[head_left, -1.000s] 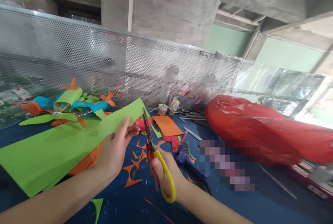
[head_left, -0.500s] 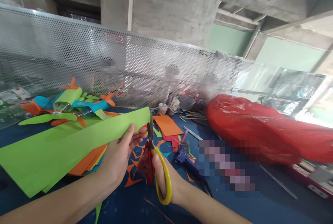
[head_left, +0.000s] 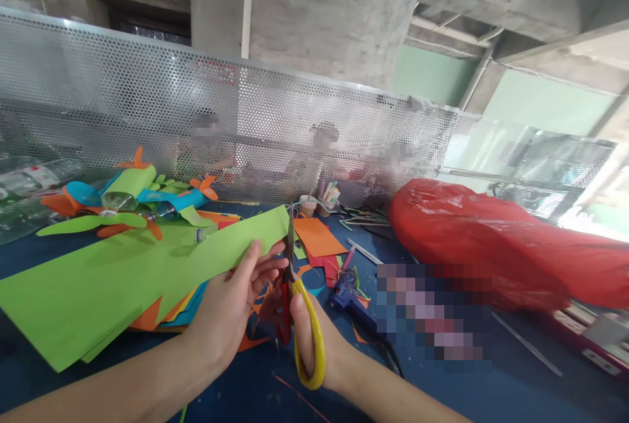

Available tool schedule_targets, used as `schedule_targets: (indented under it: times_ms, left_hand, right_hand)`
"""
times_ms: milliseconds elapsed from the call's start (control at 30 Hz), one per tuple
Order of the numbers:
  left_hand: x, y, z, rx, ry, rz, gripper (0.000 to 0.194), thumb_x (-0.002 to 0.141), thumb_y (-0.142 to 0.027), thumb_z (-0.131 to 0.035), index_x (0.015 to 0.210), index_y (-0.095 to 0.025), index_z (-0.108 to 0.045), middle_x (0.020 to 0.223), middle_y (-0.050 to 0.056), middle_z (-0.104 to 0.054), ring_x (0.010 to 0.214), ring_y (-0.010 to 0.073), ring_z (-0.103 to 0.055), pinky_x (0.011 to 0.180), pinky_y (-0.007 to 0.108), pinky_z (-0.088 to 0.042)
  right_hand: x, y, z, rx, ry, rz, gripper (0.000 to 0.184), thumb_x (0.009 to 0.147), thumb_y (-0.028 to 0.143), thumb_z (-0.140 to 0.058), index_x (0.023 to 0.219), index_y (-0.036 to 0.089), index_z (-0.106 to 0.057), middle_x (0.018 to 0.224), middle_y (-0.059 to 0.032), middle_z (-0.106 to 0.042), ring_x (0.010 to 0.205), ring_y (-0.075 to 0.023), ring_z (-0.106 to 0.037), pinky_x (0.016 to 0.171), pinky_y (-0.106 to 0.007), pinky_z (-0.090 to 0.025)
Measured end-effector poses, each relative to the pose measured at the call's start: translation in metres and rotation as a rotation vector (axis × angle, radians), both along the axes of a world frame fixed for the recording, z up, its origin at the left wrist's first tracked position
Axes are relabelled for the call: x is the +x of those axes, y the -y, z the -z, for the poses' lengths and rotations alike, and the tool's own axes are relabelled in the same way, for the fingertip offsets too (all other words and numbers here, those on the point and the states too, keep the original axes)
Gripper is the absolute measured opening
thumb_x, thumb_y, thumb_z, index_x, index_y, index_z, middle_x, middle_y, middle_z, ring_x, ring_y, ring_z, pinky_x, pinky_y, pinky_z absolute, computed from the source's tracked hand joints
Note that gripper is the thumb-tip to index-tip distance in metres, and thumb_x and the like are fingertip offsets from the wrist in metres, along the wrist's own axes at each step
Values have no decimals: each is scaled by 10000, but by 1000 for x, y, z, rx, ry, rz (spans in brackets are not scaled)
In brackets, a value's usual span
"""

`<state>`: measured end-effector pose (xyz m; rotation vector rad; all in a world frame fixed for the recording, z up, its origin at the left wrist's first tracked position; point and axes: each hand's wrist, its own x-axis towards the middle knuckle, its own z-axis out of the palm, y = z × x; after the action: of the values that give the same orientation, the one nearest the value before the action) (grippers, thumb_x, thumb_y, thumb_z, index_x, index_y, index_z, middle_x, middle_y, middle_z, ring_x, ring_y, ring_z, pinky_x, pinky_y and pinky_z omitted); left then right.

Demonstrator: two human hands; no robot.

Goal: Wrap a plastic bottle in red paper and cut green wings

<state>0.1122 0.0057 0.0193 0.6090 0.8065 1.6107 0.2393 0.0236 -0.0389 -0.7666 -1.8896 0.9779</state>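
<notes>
My left hand (head_left: 228, 292) is closed on a light green paper strip (head_left: 246, 236), thumb on its near face and fingers behind. The strip's right end meets the dark blades of the scissors (head_left: 289, 246). My right hand (head_left: 312, 334) grips these scissors, thumb through the yellow handle loop, with a red loop on the other side. The blades point up and look almost closed. Beneath and left of the strip lies a large green sheet (head_left: 63, 305), and where the two overlap their edges are hard to tell apart.
Paper-decorated bottles with orange propellers (head_left: 140, 203) stand at left. Orange paper (head_left: 319, 236), scraps, a blue glue gun (head_left: 351, 298) and cups of pens (head_left: 328, 200) lie beyond my hands. A red plastic bag (head_left: 472, 239) fills the right; a perforated metal screen (head_left: 275, 128) runs behind.
The held green strip has shifted and turned slightly, uncovering a bottle neck behind it. The scissors have moved a little right, their blades now more upright. The large sheet's near corner has stayed put.
</notes>
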Motion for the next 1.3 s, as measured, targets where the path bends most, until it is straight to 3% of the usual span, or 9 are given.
schedule_targets:
  times_ms: [167,367,667,1300]
  left_hand:
    - [1,2,3,8,14,37,166,830,-300,-651,871,-166,-739,968,69,-737,809,162,-666,757,258,-522]
    - [4,3,5,8,72,40,211,790,-316,-701,783,-107,-723,883,93,-726,764,144,-635,793,268,-519]
    - [5,7,1,-39,75,41,211,890,-240,-583,790,-115,-719,902,100,-729,744,134,-638,780,252,-523]
    - [4,6,3,-38,80,46,205,890,-243,-590,802,-130,-737,936,88,-734,762,131,-639,744,222,-536]
  right_hand:
    - [-6,6,-13,-92,-47,-32,582,877,724,-217,905,215,-499,671,-28,-557,589,-169,-529,497,-278,-466]
    - [-9,6,-6,-148,-72,54,605,842,768,-214,729,218,-439,630,-7,-482,535,-129,-450,526,-273,-453]
    - [-10,5,-3,-235,-85,51,631,808,805,-211,752,216,-431,540,36,-428,415,-104,-399,403,-243,-387]
    - [-15,6,1,-295,-174,49,647,799,810,-242,653,205,-420,474,56,-379,360,-72,-357,334,-197,-334]
